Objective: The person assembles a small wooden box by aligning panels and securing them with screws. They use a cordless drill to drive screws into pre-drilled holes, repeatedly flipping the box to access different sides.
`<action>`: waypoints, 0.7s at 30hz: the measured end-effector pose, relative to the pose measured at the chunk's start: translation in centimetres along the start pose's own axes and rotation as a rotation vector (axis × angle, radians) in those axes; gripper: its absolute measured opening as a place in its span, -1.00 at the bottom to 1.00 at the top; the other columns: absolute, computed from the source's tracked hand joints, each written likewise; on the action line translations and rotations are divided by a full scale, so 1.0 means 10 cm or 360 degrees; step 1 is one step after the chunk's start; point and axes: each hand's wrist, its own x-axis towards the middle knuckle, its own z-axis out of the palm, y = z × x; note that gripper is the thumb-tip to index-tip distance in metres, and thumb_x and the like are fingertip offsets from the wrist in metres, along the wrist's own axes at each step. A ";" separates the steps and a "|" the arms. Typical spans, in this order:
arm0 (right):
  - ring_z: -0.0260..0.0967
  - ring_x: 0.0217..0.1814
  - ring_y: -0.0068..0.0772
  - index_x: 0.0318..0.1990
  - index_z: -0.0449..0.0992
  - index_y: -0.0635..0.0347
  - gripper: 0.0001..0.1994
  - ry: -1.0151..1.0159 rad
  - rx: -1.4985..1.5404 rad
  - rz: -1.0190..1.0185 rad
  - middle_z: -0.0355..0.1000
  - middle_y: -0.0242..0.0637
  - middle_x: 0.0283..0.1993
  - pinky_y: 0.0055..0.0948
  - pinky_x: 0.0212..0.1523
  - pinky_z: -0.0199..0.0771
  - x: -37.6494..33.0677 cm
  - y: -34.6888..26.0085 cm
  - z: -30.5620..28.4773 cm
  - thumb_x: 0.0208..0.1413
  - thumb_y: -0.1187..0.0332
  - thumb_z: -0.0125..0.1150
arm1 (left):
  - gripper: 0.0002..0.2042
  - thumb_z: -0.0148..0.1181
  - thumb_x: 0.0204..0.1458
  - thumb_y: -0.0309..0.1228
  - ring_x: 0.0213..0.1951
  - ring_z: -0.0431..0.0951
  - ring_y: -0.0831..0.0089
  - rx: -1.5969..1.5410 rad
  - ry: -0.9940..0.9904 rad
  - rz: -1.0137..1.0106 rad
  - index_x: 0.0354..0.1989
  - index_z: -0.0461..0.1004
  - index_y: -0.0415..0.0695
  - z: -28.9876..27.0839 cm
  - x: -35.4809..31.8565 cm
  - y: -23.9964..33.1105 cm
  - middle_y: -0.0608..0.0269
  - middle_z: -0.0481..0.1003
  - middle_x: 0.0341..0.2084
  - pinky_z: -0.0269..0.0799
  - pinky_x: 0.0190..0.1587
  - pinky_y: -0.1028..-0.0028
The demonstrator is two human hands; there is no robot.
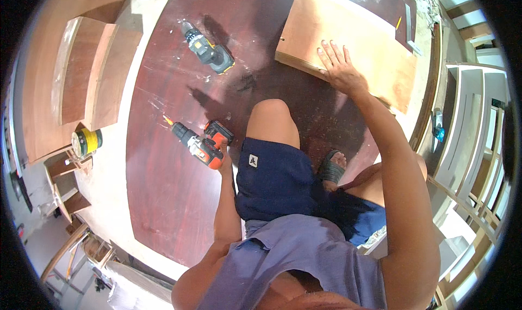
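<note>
**Plywood under the palm, drill in the other hand**

Plywood first: your right hand point(341, 70) lies flat and spread on the near edge of the pale board point(348, 49), upper centre-right of the frame, its grip released, pressing down rather than clasping. Keep that palm well back from any spot the bit will meet, and lean weight through it so the board cannot skate on the dark red panel point(168, 190) beneath.

Your left hand point(223, 160) has its grip clenched around the orange drill point(202, 144), centre-left, bit aimed toward the upper left. Carry it across with the finger off the trigger, and set the bit square before squeezing.

A second, yellow drill point(209, 50) lies near the top centre-left, well apart from both hands. Mind your knee point(270, 119) between them.
</note>
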 end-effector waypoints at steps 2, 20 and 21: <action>-0.20 0.61 0.00 0.47 0.05 0.15 -0.39 0.0046 0.0008 -0.0028 -0.09 -0.06 0.56 0.15 0.52 -0.17 0.01 0.01 -0.02 0.38 0.06 -0.11 | -0.55 0.47 0.02 -0.22 -0.10 0.57 0.30 0.0077 0.0094 0.0072 -0.01 0.51 -0.21 -0.01 -0.10 -0.07 0.18 0.58 -0.12 0.43 0.03 0.33; -0.10 0.58 0.02 0.46 0.08 0.03 -0.41 0.0327 0.0260 -0.0022 -0.05 -0.12 0.56 0.22 0.45 -0.06 0.07 0.04 0.23 0.35 0.04 -0.12 | -0.54 0.50 -0.05 -0.32 -0.11 0.52 0.25 0.0485 0.0708 0.0332 -0.03 0.46 -0.24 0.19 0.21 0.29 0.14 0.52 -0.18 0.42 0.03 0.23; -0.09 0.57 0.02 0.45 0.08 0.04 -0.41 0.0356 0.0260 -0.0018 -0.05 -0.11 0.55 0.22 0.45 -0.05 0.01 0.07 0.26 0.35 0.05 -0.13 | -0.57 0.49 -0.06 -0.36 -0.13 0.53 0.26 0.0412 0.0790 0.0603 -0.05 0.46 -0.24 0.32 0.40 0.30 0.16 0.52 -0.19 0.43 0.01 0.23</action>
